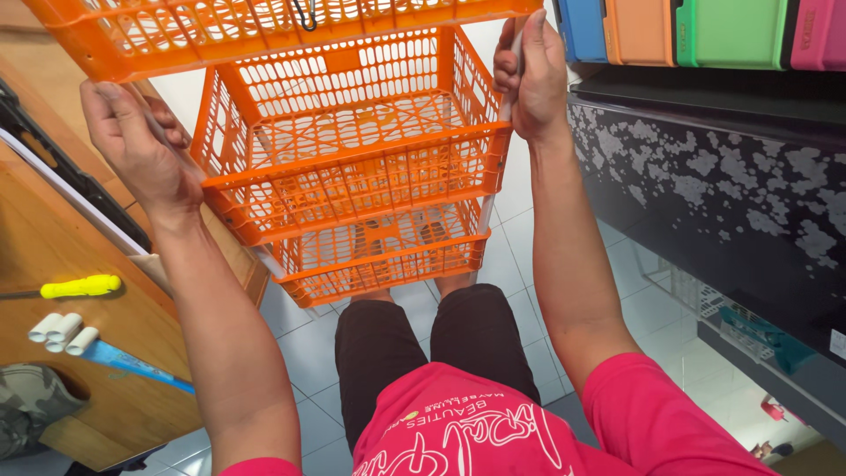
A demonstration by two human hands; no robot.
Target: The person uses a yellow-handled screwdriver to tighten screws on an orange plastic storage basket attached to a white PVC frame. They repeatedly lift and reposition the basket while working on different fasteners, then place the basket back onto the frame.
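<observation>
Both hands clench the upright posts of an orange basket rack (352, 167): the left hand (141, 150) wraps the post at its left side, the right hand (529, 75) the post at its right. Left of the rack, a yellow-handled screwdriver (79, 286) lies on the wooden bench (53, 256).

Four boxy packages (696, 31), blue, orange, green and pink, are being kept side by side at the upper right.

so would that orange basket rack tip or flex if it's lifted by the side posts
The orange basket rack looks light: empty open-mesh plastic. It would probably flex some, with thin posts joining tall stacked tiers. Both hands, left and right, gripping opposite posts should limit tipping.
</observation>
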